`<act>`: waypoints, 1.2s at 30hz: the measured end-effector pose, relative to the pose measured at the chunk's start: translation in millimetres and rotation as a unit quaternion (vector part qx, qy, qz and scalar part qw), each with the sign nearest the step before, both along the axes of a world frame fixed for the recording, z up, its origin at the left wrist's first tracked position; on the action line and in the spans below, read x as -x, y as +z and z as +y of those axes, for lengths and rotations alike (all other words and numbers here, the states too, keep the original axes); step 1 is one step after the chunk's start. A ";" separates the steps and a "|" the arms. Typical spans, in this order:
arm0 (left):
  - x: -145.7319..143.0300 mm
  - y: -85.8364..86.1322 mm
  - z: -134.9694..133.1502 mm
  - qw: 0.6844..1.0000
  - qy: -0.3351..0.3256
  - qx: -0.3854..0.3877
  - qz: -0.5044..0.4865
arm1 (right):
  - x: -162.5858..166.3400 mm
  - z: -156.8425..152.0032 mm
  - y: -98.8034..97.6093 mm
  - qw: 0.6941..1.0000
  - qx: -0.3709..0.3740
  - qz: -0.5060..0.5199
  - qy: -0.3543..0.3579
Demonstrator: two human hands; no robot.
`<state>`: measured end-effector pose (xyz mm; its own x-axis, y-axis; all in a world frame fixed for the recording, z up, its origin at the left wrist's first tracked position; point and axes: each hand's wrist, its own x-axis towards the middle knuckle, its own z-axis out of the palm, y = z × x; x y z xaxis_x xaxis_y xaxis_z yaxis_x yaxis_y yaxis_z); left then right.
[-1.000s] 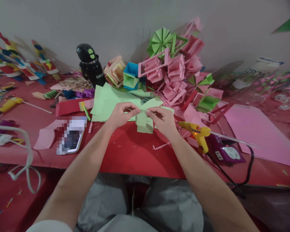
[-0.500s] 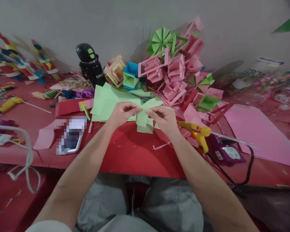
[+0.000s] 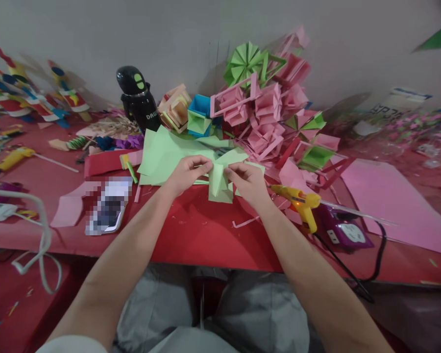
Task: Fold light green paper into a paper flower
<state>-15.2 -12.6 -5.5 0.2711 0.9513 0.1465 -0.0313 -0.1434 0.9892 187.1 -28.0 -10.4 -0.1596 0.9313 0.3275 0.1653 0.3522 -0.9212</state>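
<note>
A small piece of light green paper [image 3: 216, 179] is pinched between my two hands, with a crease running down its middle. My left hand [image 3: 189, 172] closes thumb and fingers on its left edge. On the opposite edge, my right hand [image 3: 247, 180] grips with thumb and forefinger. Below the folded piece, another green paper piece [image 3: 222, 196] lies on the red table [image 3: 206, 240]. Larger light green sheets [image 3: 158, 154] are spread behind my left hand. A pair of scissors [image 3: 220, 151], partly covered by paper, lies just beyond my fingers.
To the right sit a yellow glue gun [image 3: 302, 202], a purple power socket [image 3: 343, 230] and a pink sheet [image 3: 393, 201]. A phone [image 3: 112, 206] lies left. Behind stand a black bottle [image 3: 137, 100] and a pile of folded pink paper shapes [image 3: 264, 105].
The green paper piece between my hands has turned from a flatter look to showing a raised fold. My hands have barely shifted.
</note>
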 end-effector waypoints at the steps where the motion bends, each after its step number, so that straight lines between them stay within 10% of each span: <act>1: 0.4 0.5 -0.4 1.000 -0.002 0.003 0.003 | -0.2 -0.1 0.3 1.000 -0.006 -0.010 -0.001; 10: 12.7 5.6 1.8 0.996 -0.001 0.090 0.026 | -2.6 1.1 -2.1 0.998 -0.014 -0.052 0.015; 36: 12.2 6.1 -1.9 0.988 -0.022 -0.003 0.153 | -4.4 -0.7 0.0 0.995 0.005 -0.092 0.039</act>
<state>-27.4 -14.4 0.7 0.3451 0.9369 0.0561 0.2625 -0.1537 0.9526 191.4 -28.7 -10.4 -0.2877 0.9166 0.2776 0.3036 0.3622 -0.8813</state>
